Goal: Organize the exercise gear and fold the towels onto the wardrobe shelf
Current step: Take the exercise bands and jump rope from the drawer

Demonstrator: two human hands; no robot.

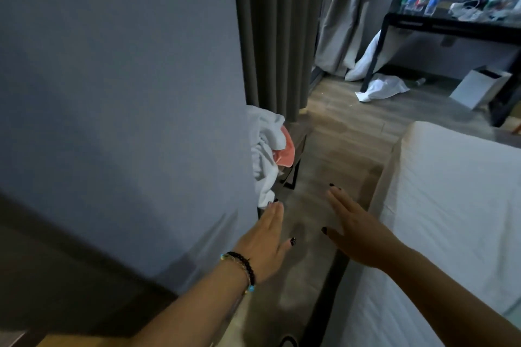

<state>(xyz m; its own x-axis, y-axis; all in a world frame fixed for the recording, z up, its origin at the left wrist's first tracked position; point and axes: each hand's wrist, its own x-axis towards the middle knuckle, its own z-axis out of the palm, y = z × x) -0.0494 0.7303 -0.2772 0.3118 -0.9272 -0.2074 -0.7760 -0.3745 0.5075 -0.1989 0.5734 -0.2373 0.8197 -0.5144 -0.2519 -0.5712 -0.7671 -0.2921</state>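
Observation:
A heap of white towels [265,149] with a pink cloth [286,153] in it lies on a low table beyond the wall corner, partly hidden by the wall. My left hand [267,242] is stretched forward with straight fingers just below the towel heap, holding nothing. My right hand [352,231] is also flat and empty, held over the floor beside the bed. Another white cloth [380,89] lies crumpled on the floor farther back.
A grey wall [121,110] fills the left. A white bed [456,205] stands at the right, leaving a narrow wooden floor passage [332,149]. Grey curtains [276,31] hang behind. A black desk [451,24] with several bottles and a white box [479,86] stand at the back right.

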